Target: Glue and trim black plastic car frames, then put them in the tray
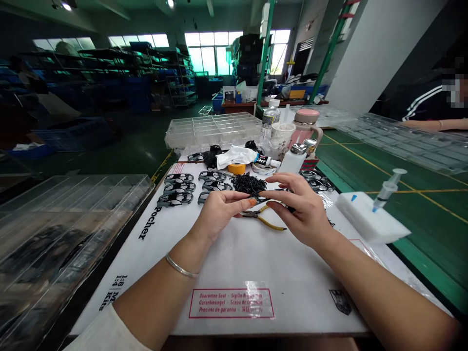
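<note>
My left hand (219, 212) and my right hand (302, 207) meet over a white cardboard box lid (234, 263), and both pinch a small black plastic part (258, 197) between their fingertips. Yellow-handled pliers (265, 218) lie on the lid just under the hands. Right behind the fingers lies a heap of small black parts (249, 183). Rows of black frame pieces (179, 190) lie to the left of the heap, and more of them (318, 183) to the right. A silver bangle sits on my left wrist.
Clear plastic trays (54, 234) stack at the left, another tray (214, 129) at the back. Yellow tape roll (236, 168), glue tube (261, 159), bottles and a pink cup (306, 127) stand behind. A syringe (385, 190) stands in a white block (369, 222). Another person (438, 105) sits far right.
</note>
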{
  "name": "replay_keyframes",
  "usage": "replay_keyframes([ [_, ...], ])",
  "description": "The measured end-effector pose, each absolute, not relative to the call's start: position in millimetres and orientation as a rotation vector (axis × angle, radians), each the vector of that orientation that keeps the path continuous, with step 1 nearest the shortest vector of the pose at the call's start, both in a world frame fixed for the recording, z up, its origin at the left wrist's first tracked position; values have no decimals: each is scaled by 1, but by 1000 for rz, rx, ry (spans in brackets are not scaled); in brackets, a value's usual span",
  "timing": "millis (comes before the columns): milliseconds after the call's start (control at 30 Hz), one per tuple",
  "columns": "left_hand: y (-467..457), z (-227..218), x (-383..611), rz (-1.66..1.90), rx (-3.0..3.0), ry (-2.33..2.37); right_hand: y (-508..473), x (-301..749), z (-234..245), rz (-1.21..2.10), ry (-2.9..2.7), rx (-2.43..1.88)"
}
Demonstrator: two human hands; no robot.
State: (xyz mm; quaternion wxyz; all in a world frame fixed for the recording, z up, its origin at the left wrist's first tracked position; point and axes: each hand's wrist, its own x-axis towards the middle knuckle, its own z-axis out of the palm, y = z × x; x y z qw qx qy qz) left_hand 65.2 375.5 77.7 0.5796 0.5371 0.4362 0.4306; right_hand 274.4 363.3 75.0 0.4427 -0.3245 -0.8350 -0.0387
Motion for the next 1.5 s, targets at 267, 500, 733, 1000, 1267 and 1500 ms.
replay_keyframes([
  [267,372,79,65,934,1222,970,362,272,75,-157,-2005,-754],
  [500,371,77,66,840,1147,861,358,273,74,-195,-1969,-726],
  [733,373,78,63,898,1182,916,356,273,77,114,-1875,-816],
  [1000,370,79,70,1017,1299,962,365,274,71,659,-1819,-1065],
  [1267,369,76,70,1097,1354,993,368,269,69,632,-1825,-1141],
  [1500,379,77,60,1135,1388,967,374,276,65,754,-1759,-1011],
])
